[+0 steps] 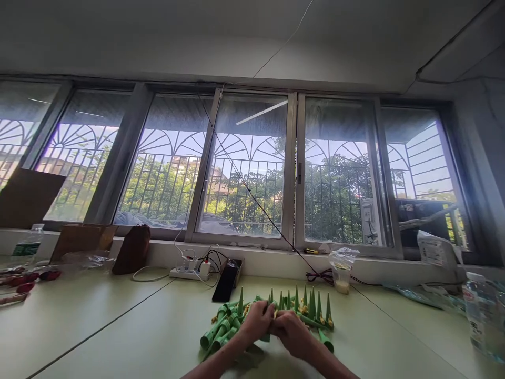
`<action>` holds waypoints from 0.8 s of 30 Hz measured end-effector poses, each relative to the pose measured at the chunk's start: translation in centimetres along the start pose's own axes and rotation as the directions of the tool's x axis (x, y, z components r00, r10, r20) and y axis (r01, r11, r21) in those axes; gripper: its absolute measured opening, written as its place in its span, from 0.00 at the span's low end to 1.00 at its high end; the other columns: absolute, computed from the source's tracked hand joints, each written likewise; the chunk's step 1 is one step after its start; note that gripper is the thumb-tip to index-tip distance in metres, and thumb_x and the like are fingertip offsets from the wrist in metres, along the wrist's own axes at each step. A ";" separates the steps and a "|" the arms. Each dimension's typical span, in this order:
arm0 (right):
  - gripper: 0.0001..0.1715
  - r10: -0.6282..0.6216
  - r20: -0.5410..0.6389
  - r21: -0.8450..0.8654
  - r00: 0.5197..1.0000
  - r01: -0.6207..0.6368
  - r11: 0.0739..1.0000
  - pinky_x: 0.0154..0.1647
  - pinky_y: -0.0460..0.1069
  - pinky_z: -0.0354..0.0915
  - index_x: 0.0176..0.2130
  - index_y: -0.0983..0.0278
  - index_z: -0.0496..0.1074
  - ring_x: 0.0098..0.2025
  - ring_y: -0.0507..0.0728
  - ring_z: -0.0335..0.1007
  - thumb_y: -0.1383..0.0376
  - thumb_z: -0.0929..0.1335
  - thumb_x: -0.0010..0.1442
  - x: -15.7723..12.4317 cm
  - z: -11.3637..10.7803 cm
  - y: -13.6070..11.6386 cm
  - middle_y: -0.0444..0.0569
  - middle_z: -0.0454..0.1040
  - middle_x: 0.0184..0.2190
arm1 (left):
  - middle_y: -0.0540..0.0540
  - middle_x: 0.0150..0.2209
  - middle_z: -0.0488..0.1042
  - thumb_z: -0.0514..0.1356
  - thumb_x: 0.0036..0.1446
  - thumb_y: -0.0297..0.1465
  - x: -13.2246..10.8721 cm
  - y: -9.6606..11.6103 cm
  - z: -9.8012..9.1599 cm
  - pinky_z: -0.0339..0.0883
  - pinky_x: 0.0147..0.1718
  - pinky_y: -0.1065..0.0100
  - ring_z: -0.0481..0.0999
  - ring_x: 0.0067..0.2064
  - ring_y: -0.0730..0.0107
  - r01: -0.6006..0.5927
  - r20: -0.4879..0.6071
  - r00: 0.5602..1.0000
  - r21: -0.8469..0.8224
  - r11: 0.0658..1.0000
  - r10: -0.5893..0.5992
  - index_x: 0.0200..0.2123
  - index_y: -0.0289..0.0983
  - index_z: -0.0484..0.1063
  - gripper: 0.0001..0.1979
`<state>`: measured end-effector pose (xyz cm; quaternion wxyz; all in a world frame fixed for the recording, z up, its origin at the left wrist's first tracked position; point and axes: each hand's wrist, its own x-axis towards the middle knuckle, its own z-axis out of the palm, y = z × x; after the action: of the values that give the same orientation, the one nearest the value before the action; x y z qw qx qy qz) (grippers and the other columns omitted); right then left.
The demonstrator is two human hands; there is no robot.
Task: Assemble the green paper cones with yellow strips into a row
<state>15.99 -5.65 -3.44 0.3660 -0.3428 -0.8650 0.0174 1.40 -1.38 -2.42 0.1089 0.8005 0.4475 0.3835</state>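
Note:
My left hand (256, 320) and my right hand (291, 332) meet over the table, fingers closed together on a green cone-shaped plastic piece (265, 337). Only part of that piece shows below the fingers. A small yellow bit appears between the fingertips, too small to make out. Left of my hands lies a pile of green hollow cone pieces (221, 331), open ends toward me. Behind and to the right, several green cones (328, 308) stand point up, with small yellow parts (321, 319) around their bases.
Behind the cones are a black phone (225, 284), a white power strip (184, 273) and a bagged cup (342, 276). A plastic bottle (479, 310) stands at right, another bottle (28, 243) at far left. Red items (26, 287) lie at left. A window ledge (260, 252) bounds the table (158, 337).

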 end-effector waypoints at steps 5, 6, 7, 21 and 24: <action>0.20 -0.014 -0.055 -0.004 0.998 0.014 1.000 0.32 0.45 0.57 0.22 0.65 0.72 0.28 0.52 0.64 0.66 0.63 0.63 -0.2 0.2 0.5 0.47 0.70 0.25 | 0.49 0.21 0.66 0.48 0.60 0.41 0.3 0.1 -0.4 0.57 0.29 0.69 0.66 0.27 0.70 0.006 0.001 1.000 -0.152 0.988 -0.006 0.20 0.35 0.65 0.21; 0.19 -0.010 -0.061 -0.008 0.998 0.009 1.000 0.32 0.45 0.57 0.22 0.65 0.72 0.29 0.52 0.64 0.66 0.63 0.63 -0.2 0.2 0.5 0.47 0.70 0.25 | 0.49 0.21 0.66 0.48 0.59 0.42 0.4 0.1 -0.4 0.58 0.30 0.69 0.66 0.27 0.70 0.004 -0.003 1.000 -0.177 0.984 -0.004 0.20 0.36 0.65 0.21; 0.19 -0.002 -0.066 -0.014 0.998 0.001 1.000 0.32 0.45 0.57 0.23 0.64 0.73 0.29 0.53 0.64 0.67 0.63 0.63 -0.2 0.2 0.5 0.47 0.70 0.26 | 0.50 0.20 0.66 0.49 0.58 0.44 0.4 0.1 -0.5 0.58 0.30 0.69 0.65 0.27 0.70 0.003 -0.010 1.000 -0.194 0.981 -0.005 0.20 0.36 0.65 0.22; 0.07 0.109 -0.199 0.069 0.974 -0.097 0.993 0.29 0.45 0.51 0.26 0.65 0.66 0.27 0.50 0.56 0.75 0.65 0.54 0.2 -0.5 -0.6 0.41 0.65 0.24 | 0.54 0.19 0.59 0.48 0.61 0.41 -0.4 1.5 -1.1 0.49 0.26 0.71 0.57 0.24 0.75 -0.127 -0.135 0.985 -0.155 0.980 0.106 0.21 0.37 0.58 0.19; 0.08 0.083 -0.213 0.101 0.974 -0.062 0.993 0.29 0.45 0.51 0.26 0.65 0.64 0.27 0.50 0.55 0.73 0.65 0.55 0.2 -0.5 -0.8 0.41 0.65 0.24 | 0.54 0.19 0.61 0.48 0.62 0.41 -0.6 1.5 -1.2 0.49 0.26 0.71 0.58 0.24 0.75 -0.150 -0.133 0.982 -0.145 0.978 0.131 0.22 0.37 0.59 0.19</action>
<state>15.77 -6.24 -2.70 0.4728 -0.3566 -0.8051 0.0336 1.35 -2.88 -1.15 0.1154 0.7943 0.3643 0.4724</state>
